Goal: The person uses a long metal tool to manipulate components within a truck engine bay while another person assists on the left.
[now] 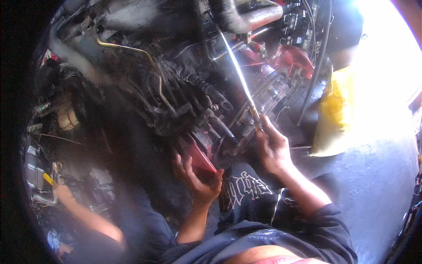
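My right hand (271, 147) grips the lower end of a long silver metal rod (241, 75), which slants up and left into the dark engine assembly (189, 88). My left hand (198, 180) has its fingers curled around the side of a red object (199, 158) below the hoses and brackets, near my knee; its far end is in shadow. Just left of the rod are black hose ends (220, 99). Right of it are a clear, rounded part (274, 92) and a red part (294, 59).
A yellow sack (336, 105) stands at the right on the grey floor (369, 185). At lower left another person's arm (92, 220) reaches toward metal parts, the hand on a yellow-handled tool (48, 178). A silver curved duct (246, 15) and dangling cables (310, 101) are above and right.
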`<control>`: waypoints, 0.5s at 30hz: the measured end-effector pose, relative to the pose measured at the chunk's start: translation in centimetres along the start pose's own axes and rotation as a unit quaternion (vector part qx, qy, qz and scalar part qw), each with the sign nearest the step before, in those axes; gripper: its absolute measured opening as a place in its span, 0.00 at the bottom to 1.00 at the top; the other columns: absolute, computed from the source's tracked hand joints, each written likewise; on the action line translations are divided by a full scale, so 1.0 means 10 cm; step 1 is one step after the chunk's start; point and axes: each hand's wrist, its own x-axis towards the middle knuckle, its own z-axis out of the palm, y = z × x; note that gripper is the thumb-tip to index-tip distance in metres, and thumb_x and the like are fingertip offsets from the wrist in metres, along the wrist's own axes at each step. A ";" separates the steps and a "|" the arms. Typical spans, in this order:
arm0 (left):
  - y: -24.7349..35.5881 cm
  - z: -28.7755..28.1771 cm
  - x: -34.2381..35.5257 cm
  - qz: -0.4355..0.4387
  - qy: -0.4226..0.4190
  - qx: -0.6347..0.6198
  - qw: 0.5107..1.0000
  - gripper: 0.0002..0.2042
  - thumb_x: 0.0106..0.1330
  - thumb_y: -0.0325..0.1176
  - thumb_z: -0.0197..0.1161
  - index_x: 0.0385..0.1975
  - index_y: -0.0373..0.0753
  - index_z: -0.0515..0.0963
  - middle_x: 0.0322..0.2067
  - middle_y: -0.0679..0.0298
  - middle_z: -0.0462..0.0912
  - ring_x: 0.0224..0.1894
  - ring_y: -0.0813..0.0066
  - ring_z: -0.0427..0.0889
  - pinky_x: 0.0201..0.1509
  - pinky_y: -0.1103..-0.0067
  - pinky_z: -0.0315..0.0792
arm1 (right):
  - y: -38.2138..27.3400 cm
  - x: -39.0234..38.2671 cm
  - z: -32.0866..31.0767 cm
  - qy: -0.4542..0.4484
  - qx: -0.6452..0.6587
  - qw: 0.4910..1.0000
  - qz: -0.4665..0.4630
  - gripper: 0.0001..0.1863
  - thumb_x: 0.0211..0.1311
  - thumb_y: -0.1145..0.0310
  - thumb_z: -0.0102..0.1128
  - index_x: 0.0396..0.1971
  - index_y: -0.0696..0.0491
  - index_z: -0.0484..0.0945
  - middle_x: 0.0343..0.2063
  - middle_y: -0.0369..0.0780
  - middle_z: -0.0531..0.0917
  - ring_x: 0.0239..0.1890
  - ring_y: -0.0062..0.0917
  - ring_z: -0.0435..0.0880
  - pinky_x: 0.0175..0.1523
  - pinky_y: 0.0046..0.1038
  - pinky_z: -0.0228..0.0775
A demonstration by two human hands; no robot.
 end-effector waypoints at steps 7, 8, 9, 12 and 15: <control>0.07 -0.04 -0.01 -0.017 0.018 0.045 0.999 0.45 0.54 0.59 0.68 0.62 0.33 0.57 0.64 0.35 0.52 0.66 0.38 0.53 0.67 0.52 0.50 | 0.29 0.03 0.12 0.039 -0.043 0.993 -0.102 0.24 0.68 0.71 0.50 0.63 0.53 0.64 0.39 0.53 0.82 0.39 0.38 0.85 0.47 0.29 0.73; 0.06 -0.05 -0.03 -0.025 0.022 0.050 0.998 0.45 0.54 0.59 0.68 0.62 0.33 0.57 0.64 0.35 0.52 0.66 0.38 0.53 0.67 0.52 0.50 | 0.30 0.04 0.14 0.041 -0.029 0.992 -0.115 0.25 0.67 0.71 0.51 0.64 0.52 0.63 0.38 0.54 0.82 0.38 0.43 0.84 0.45 0.31 0.74; 0.05 -0.05 -0.02 -0.018 0.030 0.043 0.998 0.45 0.54 0.58 0.68 0.62 0.33 0.57 0.64 0.35 0.52 0.66 0.38 0.53 0.67 0.52 0.49 | 0.32 0.06 0.14 0.031 -0.029 0.992 -0.116 0.25 0.67 0.71 0.51 0.64 0.52 0.63 0.38 0.54 0.82 0.38 0.43 0.84 0.45 0.31 0.74; 0.07 -0.05 -0.05 -0.026 0.033 0.052 0.998 0.44 0.55 0.57 0.67 0.63 0.33 0.57 0.64 0.36 0.52 0.66 0.39 0.53 0.68 0.53 0.48 | 0.42 0.11 0.20 0.051 -0.126 0.981 -0.142 0.30 0.64 0.72 0.53 0.66 0.52 0.58 0.30 0.54 0.80 0.31 0.50 0.81 0.36 0.40 0.73; 0.15 -0.03 -0.05 -0.026 0.040 0.068 0.997 0.44 0.55 0.54 0.68 0.63 0.32 0.56 0.65 0.37 0.52 0.67 0.41 0.52 0.69 0.54 0.48 | 0.64 0.07 0.29 0.042 -0.148 0.977 -0.148 0.30 0.63 0.74 0.52 0.66 0.52 0.59 0.35 0.53 0.80 0.32 0.50 0.80 0.37 0.41 0.73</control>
